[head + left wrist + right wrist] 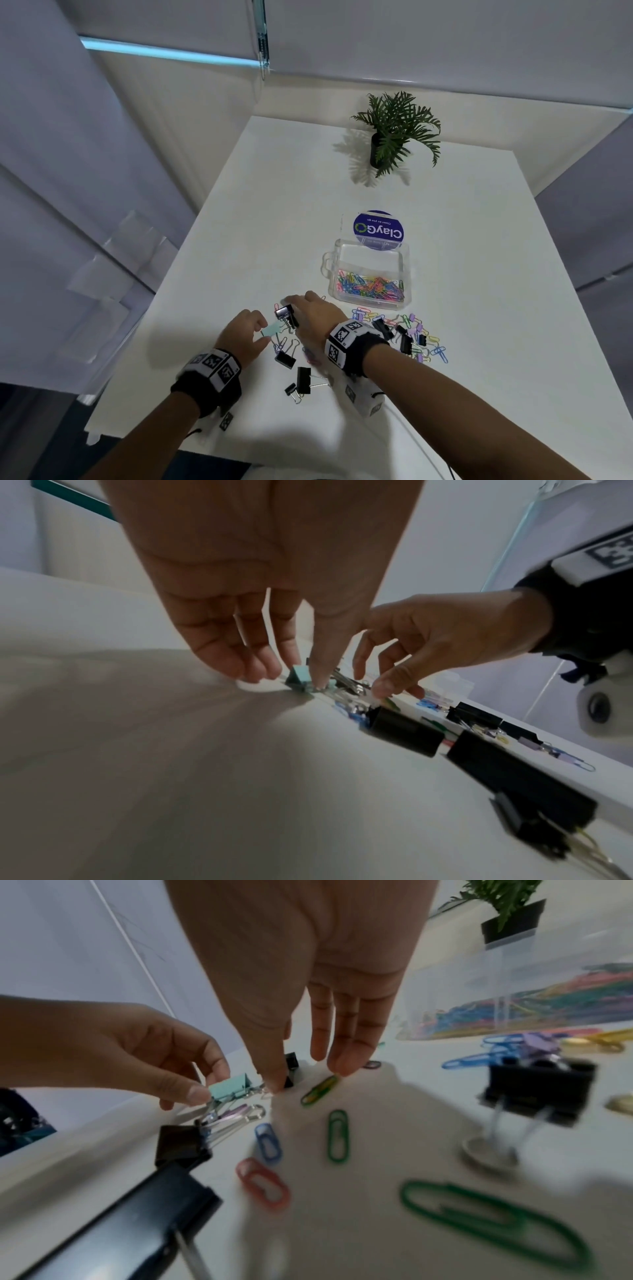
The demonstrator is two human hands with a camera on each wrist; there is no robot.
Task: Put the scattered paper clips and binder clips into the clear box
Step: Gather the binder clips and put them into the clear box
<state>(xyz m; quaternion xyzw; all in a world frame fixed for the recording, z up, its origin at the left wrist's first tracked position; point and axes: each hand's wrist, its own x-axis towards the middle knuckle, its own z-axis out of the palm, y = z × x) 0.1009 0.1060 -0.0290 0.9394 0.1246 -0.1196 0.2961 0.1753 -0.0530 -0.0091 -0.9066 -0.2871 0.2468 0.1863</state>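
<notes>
Teal binder clip (pixel 274 331) pinched by left hand (pixel 245 334); right hand (pixel 317 313) palm-down

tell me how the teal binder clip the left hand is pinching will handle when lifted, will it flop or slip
The teal clip looks like folded metal, so it likely stays stiff. It is small next to the left hand pinching it, so probably light. Its wire handles seem to lie among other clips' wires, so it might snag or drag a neighbour as it rises.
</notes>
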